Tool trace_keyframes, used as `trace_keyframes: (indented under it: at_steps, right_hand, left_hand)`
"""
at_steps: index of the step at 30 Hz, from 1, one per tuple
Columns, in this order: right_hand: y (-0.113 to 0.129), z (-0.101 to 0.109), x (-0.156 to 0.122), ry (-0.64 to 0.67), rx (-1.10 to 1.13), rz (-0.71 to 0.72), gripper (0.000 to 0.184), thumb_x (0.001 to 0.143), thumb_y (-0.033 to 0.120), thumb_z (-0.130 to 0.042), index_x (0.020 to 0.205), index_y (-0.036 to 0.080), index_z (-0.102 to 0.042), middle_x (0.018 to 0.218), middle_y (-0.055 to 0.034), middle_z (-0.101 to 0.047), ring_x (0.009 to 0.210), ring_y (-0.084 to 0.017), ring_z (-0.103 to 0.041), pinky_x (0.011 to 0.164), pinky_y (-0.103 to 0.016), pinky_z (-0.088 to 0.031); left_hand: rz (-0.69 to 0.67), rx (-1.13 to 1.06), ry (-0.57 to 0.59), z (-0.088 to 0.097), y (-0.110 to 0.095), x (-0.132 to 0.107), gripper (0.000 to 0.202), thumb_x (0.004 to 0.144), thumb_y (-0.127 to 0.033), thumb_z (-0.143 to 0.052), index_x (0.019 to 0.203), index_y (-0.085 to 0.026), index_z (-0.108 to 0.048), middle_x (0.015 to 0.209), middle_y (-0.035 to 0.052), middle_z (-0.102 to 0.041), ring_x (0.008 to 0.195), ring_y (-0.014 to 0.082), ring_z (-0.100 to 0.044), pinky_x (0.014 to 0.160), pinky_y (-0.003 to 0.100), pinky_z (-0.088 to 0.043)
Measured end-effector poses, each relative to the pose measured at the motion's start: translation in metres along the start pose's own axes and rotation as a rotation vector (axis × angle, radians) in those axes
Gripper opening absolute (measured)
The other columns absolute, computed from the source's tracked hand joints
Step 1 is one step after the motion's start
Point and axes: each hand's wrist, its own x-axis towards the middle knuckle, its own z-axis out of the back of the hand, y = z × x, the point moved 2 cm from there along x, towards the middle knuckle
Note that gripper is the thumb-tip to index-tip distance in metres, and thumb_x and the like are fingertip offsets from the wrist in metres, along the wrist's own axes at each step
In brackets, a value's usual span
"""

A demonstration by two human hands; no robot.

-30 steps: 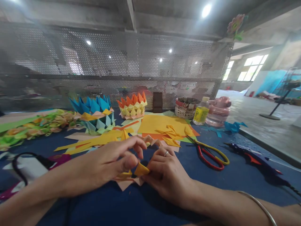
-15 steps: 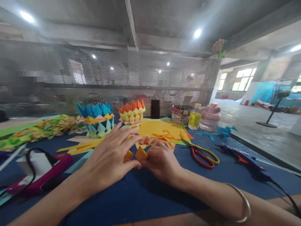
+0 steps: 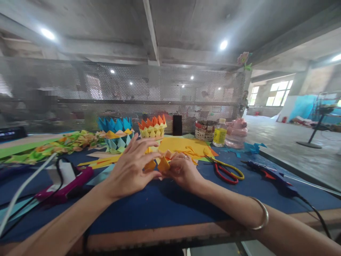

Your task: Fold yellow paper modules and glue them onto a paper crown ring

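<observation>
Both hands meet over the blue table (image 3: 165, 209) at the centre of the head view. My left hand (image 3: 131, 169) has its upper fingers stretched out while thumb and a lower finger pinch a small folded orange-yellow paper piece (image 3: 150, 165). My right hand (image 3: 182, 170), with a ring, is curled round a second folded yellow paper piece (image 3: 163, 165). The two pieces touch each other, lifted slightly above the tabletop. Behind them lie yellow and orange paper sheets and folded scraps (image 3: 183, 146).
Red-and-yellow scissors (image 3: 226, 173) and a blue glue gun (image 3: 269, 175) lie to the right. A magenta glue gun (image 3: 66, 188) with cables sits left. Blue (image 3: 115, 133) and orange-yellow (image 3: 153, 128) paper crowns, a basket (image 3: 204, 129), a bottle (image 3: 220, 137) and a pink jar (image 3: 237, 131) line the mesh screen.
The camera has tilted up and back, showing more ceiling and the table's front edge. Both hands have lifted the folded pieces off the table and away from me; my left fingers spread wider.
</observation>
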Motion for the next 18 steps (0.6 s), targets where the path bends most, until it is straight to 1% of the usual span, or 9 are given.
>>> trace_keyframes:
  at_steps: [2, 6, 9, 13, 15, 18]
  right_hand:
    - [0.001, 0.0, -0.001, 0.015, -0.014, 0.021, 0.026, 0.079, 0.031, -0.075, 0.058, 0.018, -0.064, 0.065, 0.0002, -0.061, 0.074, -0.015, -0.049, 0.07, -0.027, -0.032]
    - [0.002, 0.0, -0.003, 0.039, -0.066, 0.093, 0.026, 0.08, 0.032, -0.073, 0.061, 0.018, -0.063, 0.069, -0.0003, -0.066, 0.079, -0.017, -0.052, 0.074, -0.03, -0.03]
    - [0.002, -0.001, -0.004, 0.055, -0.092, 0.132, 0.027, 0.081, 0.031, -0.073, 0.061, 0.018, -0.062, 0.07, -0.0002, -0.067, 0.08, -0.017, -0.053, 0.075, -0.031, -0.03]
    - [0.004, 0.0, -0.004, 0.085, -0.12, 0.158, 0.034, 0.082, 0.036, -0.072, 0.058, 0.016, -0.058, 0.065, 0.0001, -0.065, 0.078, -0.016, -0.053, 0.074, -0.03, -0.03]
    - [0.007, 0.001, -0.005, 0.102, -0.113, 0.159, 0.032, 0.082, 0.038, -0.072, 0.061, 0.017, -0.061, 0.066, 0.0001, -0.065, 0.08, -0.017, -0.054, 0.075, -0.03, -0.031]
    - [0.01, 0.002, -0.005, 0.117, -0.092, 0.143, 0.025, 0.082, 0.04, -0.071, 0.07, 0.018, -0.066, 0.072, -0.0002, -0.067, 0.084, -0.017, -0.055, 0.076, -0.03, -0.032]
  left_hand:
    - [-0.017, 0.003, 0.068, -0.004, -0.003, -0.001, 0.027, 0.08, -0.03, -0.069, 0.104, -0.016, -0.067, 0.123, 0.0137, -0.059, 0.125, 0.0325, -0.047, 0.115, 0.064, -0.011]
    - [0.013, -0.052, 0.156, -0.012, -0.007, -0.002, 0.006, 0.083, -0.019, -0.063, 0.083, -0.016, -0.068, 0.124, 0.0121, -0.059, 0.127, 0.0312, -0.046, 0.116, 0.064, -0.007]
    - [0.039, -0.091, 0.192, -0.015, -0.008, -0.002, 0.008, 0.082, -0.016, -0.064, 0.074, -0.017, -0.066, 0.123, 0.0091, -0.061, 0.127, 0.0298, -0.046, 0.116, 0.062, -0.008]
    - [0.089, -0.141, 0.249, -0.018, -0.008, -0.001, 0.009, 0.08, -0.016, -0.068, 0.072, -0.019, -0.067, 0.121, 0.0062, -0.062, 0.126, 0.0296, -0.046, 0.115, 0.062, -0.014]
    - [0.099, -0.165, 0.269, -0.018, -0.008, -0.001, 0.011, 0.081, -0.014, -0.066, 0.073, -0.021, -0.069, 0.119, 0.0049, -0.062, 0.124, 0.0283, -0.048, 0.114, 0.062, -0.015]
    - [0.107, -0.2, 0.276, -0.017, -0.01, 0.0, 0.016, 0.081, -0.011, -0.063, 0.072, -0.022, -0.07, 0.116, 0.0032, -0.062, 0.119, 0.0255, -0.051, 0.114, 0.062, -0.015]
